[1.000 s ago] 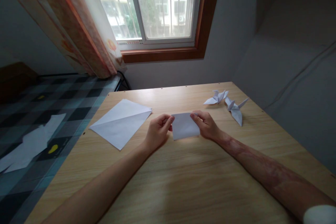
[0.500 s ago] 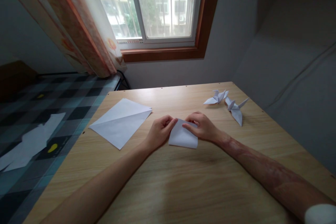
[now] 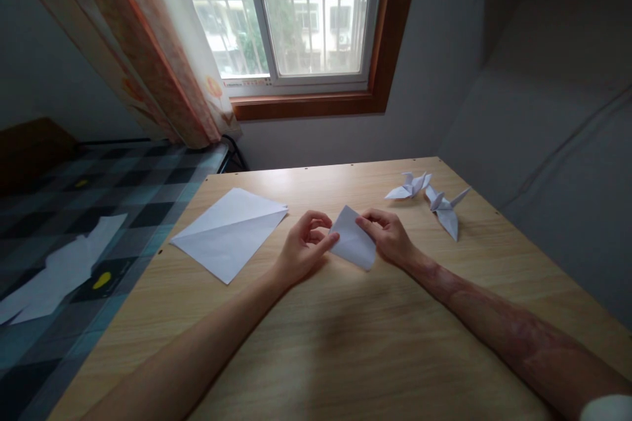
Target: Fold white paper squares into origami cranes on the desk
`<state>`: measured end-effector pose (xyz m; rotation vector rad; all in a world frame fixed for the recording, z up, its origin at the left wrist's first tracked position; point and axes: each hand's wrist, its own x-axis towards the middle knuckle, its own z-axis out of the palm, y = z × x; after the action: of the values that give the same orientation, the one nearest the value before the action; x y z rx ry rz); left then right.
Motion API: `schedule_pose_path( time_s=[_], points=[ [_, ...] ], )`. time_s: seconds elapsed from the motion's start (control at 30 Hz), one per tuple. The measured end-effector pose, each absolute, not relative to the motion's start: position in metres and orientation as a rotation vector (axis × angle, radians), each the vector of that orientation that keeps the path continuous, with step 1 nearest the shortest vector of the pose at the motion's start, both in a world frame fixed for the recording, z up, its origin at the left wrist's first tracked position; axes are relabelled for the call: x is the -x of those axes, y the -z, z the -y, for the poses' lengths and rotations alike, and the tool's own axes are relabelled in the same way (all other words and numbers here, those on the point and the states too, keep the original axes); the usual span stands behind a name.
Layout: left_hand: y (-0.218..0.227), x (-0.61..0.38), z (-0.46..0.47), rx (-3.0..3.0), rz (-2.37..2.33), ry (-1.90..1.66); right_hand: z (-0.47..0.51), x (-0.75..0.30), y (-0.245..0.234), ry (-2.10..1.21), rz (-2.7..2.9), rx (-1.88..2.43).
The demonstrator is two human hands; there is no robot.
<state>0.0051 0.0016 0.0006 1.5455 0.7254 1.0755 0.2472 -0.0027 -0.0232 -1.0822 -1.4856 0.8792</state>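
Note:
A small folded white paper (image 3: 354, 241) is held just above the wooden table (image 3: 345, 342), tilted with one corner up. My left hand (image 3: 301, 251) pinches its left edge with thumb and curled fingers. My right hand (image 3: 390, 237) grips its right side, fingers closed on the sheet. Both forearms reach in from the near edge of the table.
A larger white sheet (image 3: 228, 231) with a diagonal crease lies flat to the left. Two white paper cranes (image 3: 409, 185) (image 3: 446, 210) sit at the far right. Left of the table is a checked bed (image 3: 74, 210) with loose paper (image 3: 54, 273). A window and curtain are behind.
The small paper has been turned between my hands, from a level rectangle to a tilted shape with a corner pointing up. Both hands stayed on it, close together.

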Motion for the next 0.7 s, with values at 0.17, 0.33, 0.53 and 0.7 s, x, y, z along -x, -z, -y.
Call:
schedule_pose_path(
  time_s=[0.17,0.33,0.53,0.7],
  points=[
    [-0.0044,-0.0055,0.0008,-1.612,-0.805,-1.121,0.0005,-0.2491,0.0261,-0.880,1.410,1.072],
    [-0.0056,-0.0066,0.0014,-1.680,-0.809,-1.117,-0.0017,-0.2508,0.0291,-0.873,1.351,1.058],
    [-0.0046,-0.0077,0.0003,-1.700,-0.836,-1.163,-0.0025,-0.2504,0.0308,-0.854,1.337,1.071],
    [-0.0049,-0.0085,0.0003,-1.706,-0.858,-1.171,-0.0018,-0.2498,0.0294,-0.854,1.326,1.063]
  ],
)
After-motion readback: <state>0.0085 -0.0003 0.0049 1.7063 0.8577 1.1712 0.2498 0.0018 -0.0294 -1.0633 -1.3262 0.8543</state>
